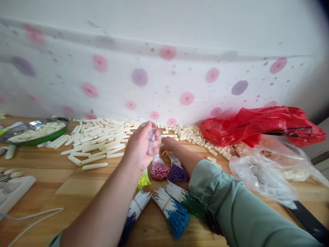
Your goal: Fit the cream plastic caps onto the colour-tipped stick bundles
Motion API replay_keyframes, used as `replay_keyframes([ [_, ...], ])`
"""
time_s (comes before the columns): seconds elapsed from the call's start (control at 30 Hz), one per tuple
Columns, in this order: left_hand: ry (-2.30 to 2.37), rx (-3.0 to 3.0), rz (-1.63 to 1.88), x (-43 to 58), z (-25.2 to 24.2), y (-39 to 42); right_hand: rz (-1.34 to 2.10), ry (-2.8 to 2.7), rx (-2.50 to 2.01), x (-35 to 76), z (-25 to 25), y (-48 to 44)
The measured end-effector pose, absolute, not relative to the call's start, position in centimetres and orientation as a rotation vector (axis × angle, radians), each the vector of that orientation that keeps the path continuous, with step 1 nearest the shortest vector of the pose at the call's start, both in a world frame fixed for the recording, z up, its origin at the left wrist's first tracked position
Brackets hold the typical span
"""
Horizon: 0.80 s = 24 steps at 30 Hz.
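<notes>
My left hand (140,145) is raised over the middle of the table, fingers curled round some clear, crumpled-looking plastic (152,140). Just right of it and lower, my right hand (169,144) reaches to the table with its fingers bent; the left hand partly hides the fingertips, and what they hold cannot be made out. Below both hands lie bundles of thin white sticks with coloured ends: a pink bundle (160,168), a purple bundle (177,168), a yellow bundle (144,179), a blue bundle (174,214), a green bundle (189,202) and a navy bundle (135,212).
Long cream tubes (95,140) are heaped at left, short cream pieces (190,133) behind my hands. A green-sided pan (55,134) stands far left, a white power strip (17,192) nearer. At right lie a red plastic bag (257,123) and clear bags (264,168).
</notes>
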<state>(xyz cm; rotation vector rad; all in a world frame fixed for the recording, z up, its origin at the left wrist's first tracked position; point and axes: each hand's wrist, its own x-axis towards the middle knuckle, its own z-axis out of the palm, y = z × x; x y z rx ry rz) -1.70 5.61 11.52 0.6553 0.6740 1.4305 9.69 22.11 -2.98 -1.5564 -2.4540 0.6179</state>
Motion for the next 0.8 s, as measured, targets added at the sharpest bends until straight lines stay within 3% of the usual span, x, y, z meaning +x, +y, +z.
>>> replay_keyframes([
  [0.23, 1.003, 0.699, 1.511, -7.8, 5.3, 4.6, 0.469, -2.66, -1.505, 10.5, -2.4, 20.4],
  [0.4, 1.048, 0.61, 1.687, -6.5, 0.8, 4.1, 0.404, -2.64, -1.464, 13.3, 0.1, 21.2],
  [0.57, 1.085, 0.514, 1.76, -2.4, -0.2, 2.3, 0.342, -2.573, -1.4, 15.2, 1.4, 19.2],
  [0.8, 1.041, 0.456, 1.737, -0.3, 1.0, 1.9, 0.364, -2.718, -1.022, 11.3, -1.0, 11.6],
])
